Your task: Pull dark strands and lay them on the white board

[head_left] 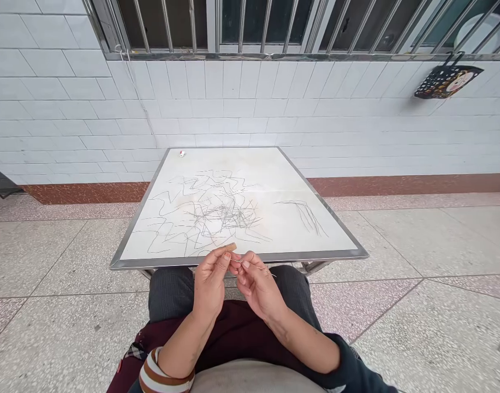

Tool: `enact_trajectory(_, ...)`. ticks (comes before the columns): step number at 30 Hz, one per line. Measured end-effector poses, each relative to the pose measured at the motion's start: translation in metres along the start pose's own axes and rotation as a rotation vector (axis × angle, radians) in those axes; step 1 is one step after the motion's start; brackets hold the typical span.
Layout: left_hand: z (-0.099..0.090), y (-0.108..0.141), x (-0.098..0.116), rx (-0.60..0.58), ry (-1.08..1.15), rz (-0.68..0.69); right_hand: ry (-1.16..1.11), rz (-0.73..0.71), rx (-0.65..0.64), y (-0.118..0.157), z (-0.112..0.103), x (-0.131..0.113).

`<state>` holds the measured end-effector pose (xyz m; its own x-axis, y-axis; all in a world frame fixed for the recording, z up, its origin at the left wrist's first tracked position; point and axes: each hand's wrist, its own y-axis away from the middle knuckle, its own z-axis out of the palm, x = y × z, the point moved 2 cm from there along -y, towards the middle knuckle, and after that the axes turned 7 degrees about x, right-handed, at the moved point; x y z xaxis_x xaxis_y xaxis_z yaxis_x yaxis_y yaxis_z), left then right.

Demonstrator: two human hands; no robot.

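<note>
Two hands point(233, 275), one thin wire point(256, 266) between fingers point(224, 256), one table point(270, 164)

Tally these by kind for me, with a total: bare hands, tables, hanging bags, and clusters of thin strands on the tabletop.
Hands: 2 (left hand, right hand)
Table: 1
Hanging bag: 1
Strand clusters: 2 (sprawling tangle, smaller bunch)
Total: 6

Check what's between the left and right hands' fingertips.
A thin strand bridges the short stretch from the left hand to the right hand, pinched at both sides. Shows in the head view.
</note>
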<state>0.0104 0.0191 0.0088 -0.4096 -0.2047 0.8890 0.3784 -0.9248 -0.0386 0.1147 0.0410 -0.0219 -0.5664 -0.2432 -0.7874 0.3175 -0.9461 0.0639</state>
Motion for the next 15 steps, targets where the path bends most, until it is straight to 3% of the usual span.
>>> enact_trajectory(3,-0.001,-0.001,-0.002,0.008,-0.008,0.013,-0.081,0.074,-0.009,0.0,0.004,-0.004)
enact_trajectory(9,-0.004,-0.004,-0.006,0.117,-0.062,-0.046,0.029,-0.121,0.02,-0.005,-0.004,0.002)
enact_trajectory(15,-0.006,-0.009,-0.008,0.132,-0.096,-0.106,0.152,-0.202,0.01,-0.012,-0.013,0.011)
